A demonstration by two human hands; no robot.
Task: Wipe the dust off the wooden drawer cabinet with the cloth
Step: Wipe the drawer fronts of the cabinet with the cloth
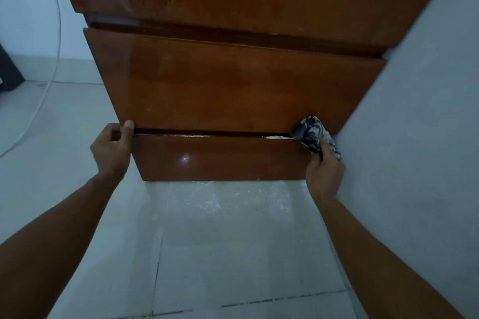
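Note:
The glossy brown wooden drawer cabinet (233, 85) fills the upper middle of the head view, seen from above, with its dusty top and two drawer fronts. My left hand (112, 149) grips the left edge of the cabinet at the gap between the drawers, thumb on the front. My right hand (324, 173) holds a bunched black-and-white patterned cloth (311, 132) pressed into the right end of that gap. A pale streak of dust lies along the gap just left of the cloth.
A pale wall (427, 137) stands right beside the cabinet's right side, touching my right hand. The tiled floor (233, 241) below shows scattered white dust near the cabinet base. A thin white cable (55, 59) hangs at the left.

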